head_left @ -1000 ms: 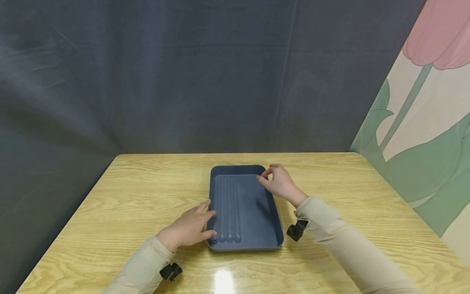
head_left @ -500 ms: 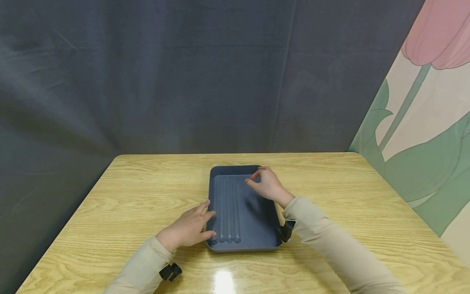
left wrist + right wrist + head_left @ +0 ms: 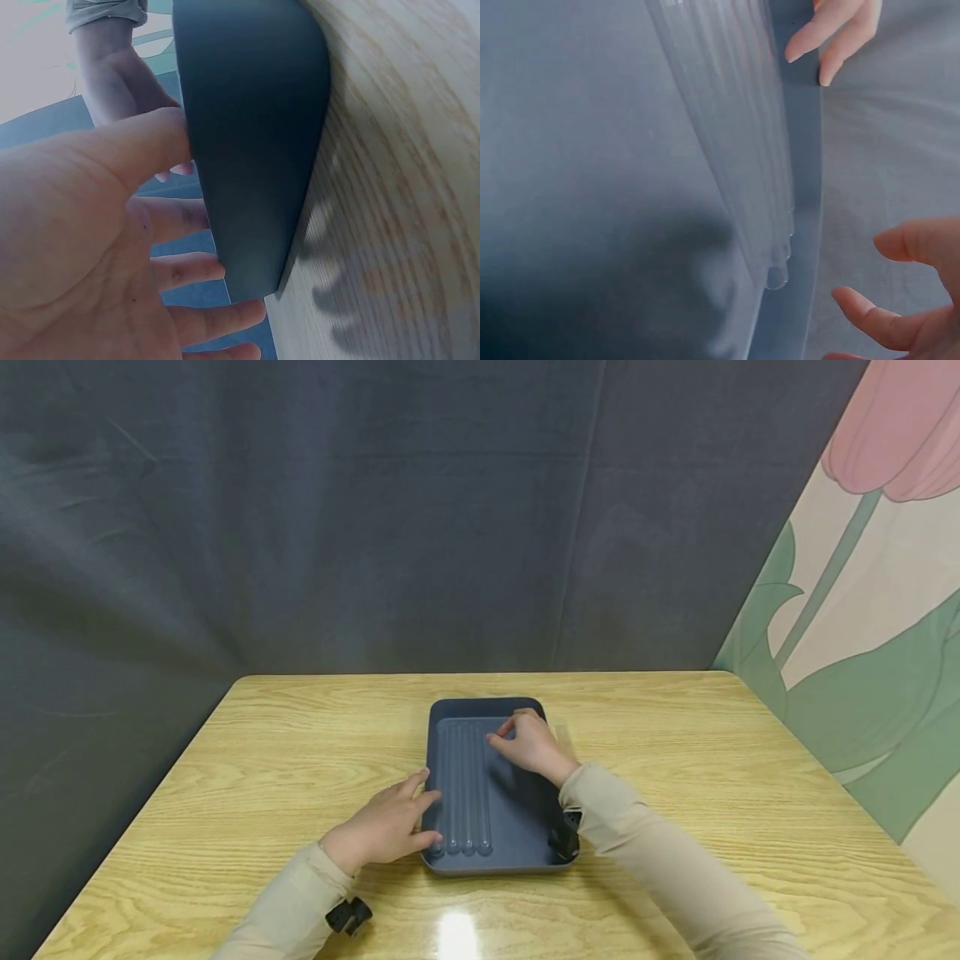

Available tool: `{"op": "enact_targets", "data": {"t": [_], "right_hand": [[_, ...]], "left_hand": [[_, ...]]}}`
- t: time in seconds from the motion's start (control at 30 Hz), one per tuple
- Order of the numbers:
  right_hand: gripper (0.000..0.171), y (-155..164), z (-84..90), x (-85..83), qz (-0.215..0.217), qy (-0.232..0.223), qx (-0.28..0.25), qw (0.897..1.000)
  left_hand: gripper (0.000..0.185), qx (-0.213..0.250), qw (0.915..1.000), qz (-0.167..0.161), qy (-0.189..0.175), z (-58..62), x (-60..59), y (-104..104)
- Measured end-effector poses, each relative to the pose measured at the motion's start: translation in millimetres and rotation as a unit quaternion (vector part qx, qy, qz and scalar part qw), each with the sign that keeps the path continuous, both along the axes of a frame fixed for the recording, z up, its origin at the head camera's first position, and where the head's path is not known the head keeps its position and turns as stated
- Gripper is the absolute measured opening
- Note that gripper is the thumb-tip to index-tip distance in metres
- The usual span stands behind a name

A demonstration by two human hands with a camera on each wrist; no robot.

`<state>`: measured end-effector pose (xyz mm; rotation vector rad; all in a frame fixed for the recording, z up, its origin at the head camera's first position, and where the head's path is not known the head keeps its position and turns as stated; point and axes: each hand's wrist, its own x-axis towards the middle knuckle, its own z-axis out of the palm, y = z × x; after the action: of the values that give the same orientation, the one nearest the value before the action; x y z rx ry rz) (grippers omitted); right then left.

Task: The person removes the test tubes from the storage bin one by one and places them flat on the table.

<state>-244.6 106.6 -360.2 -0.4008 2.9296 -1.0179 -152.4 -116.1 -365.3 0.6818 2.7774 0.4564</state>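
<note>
Dark blue tray sits centre frame on the wooden surface. Inside, along its left side: four clear glass tubes lying side by side, touching. Left hand rests at the tray's left wall, fingers straight, grip relaxed, holding nothing. Right hand hovers over the tubes' far ends, fingers loosely curled, grip empty; contact with the tubes unclear.

Person, two arms: long beige sleeves to the wrists, cuffs loosely wrinkled. Bare hands. Small black camera unit strapped under each wrist.
</note>
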Motion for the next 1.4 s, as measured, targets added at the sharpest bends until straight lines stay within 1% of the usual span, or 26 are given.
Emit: {"op": "enact_targets", "data": {"t": [0.23,0.53,0.7,0.9,1.13,1.27,1.4], "right_hand": [[0.026,-4.3,-10.2,-0.3,-0.005,-0.013,0.01,1.0],[0.026,-9.3,-19.3,-0.9,-0.006,-0.027,0.027,0.999],[0.027,-11.0,-25.1,-1.5,-0.001,-0.024,0.031,0.999],[0.032,-13.2,-26.9,0.5,0.006,-0.019,0.048,0.999],[0.039,-16.1,-29.1,1.2,-0.002,-0.035,0.068,0.997],[0.04,-17.2,-30.9,0.8,-0.008,-0.03,0.079,0.996],[0.043,-18.2,-31.6,1.5,-0.006,-0.025,0.076,0.997]], "left_hand": [[0.058,-0.004,1.0,-0.005,0.004,0.6,-0.1,0.0],[0.058,-0.003,1.0,-0.003,0.003,2.1,0.4,0.4],[0.058,-0.003,1.0,-0.002,0.004,3.2,0.7,0.6],[0.058,-0.003,1.0,-0.007,0.004,2.8,1.0,0.1],[0.057,-0.003,0.9999,-0.008,0.009,2.6,0.4,0.2],[0.057,-0.005,0.9999,-0.008,0.009,2.1,0.3,0.3],[0.057,-0.007,0.9999,-0.007,0.008,1.1,0.3,0.1]]}}
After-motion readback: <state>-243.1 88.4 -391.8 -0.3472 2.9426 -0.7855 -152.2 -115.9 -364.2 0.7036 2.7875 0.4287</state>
